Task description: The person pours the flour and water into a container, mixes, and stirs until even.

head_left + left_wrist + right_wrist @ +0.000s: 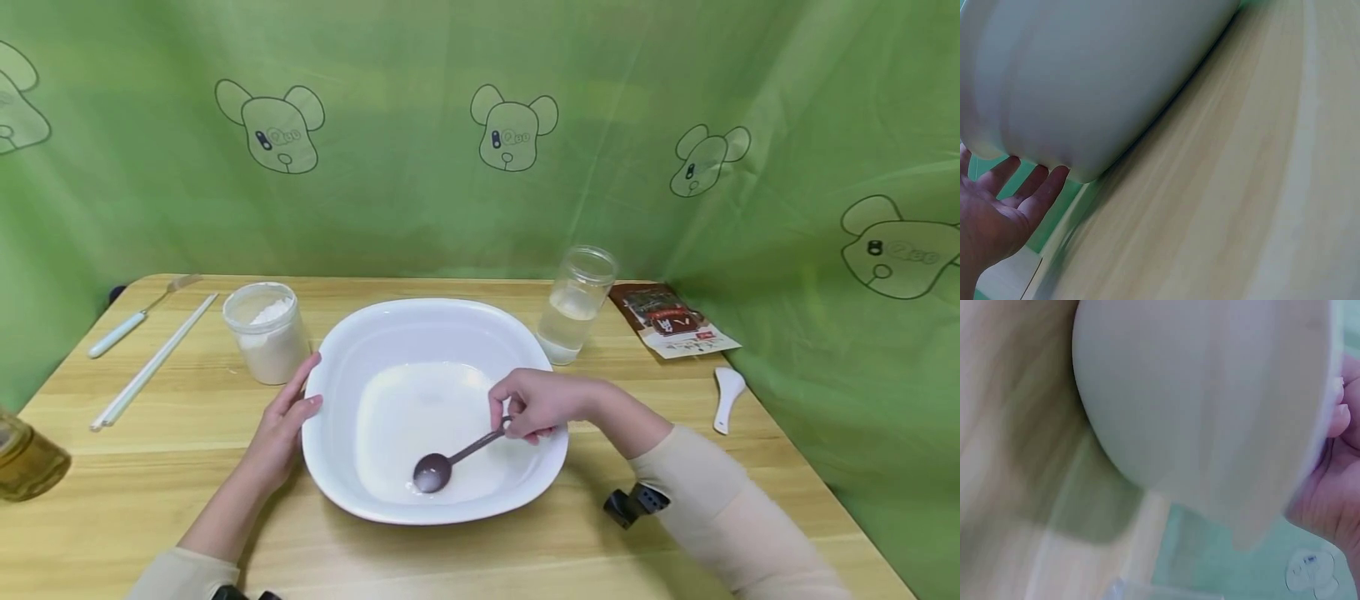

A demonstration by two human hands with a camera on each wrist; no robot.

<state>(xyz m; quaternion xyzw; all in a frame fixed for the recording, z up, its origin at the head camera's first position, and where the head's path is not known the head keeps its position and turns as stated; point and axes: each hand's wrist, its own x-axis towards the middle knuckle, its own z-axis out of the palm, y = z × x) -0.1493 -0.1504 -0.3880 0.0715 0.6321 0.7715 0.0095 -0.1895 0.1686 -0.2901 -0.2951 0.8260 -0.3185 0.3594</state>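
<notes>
A large white basin [438, 310] holds a milky white liquid [405, 417]. My left hand [281, 425] rests with spread, fairly straight fingers against the basin's left side; the left wrist view has the fingertips of that hand [1010, 209] on the outer wall. Over the right rim, my right hand [536, 404] pinches the handle of a dark brown spoon [432, 472], whose bowl dips into the liquid near the front. In the right wrist view the basin wall [1204, 406] hides the spoon, and only part of the right hand [1341, 475] shows.
Behind the basin stand a jar of white powder [272, 342] and a glass of cloudy liquid [573, 312]. A fork [120, 333] and chopsticks [153, 362] lie left, near a jar of amber liquid [30, 462]. At right are a food packet [671, 321] and a white spoon [726, 396].
</notes>
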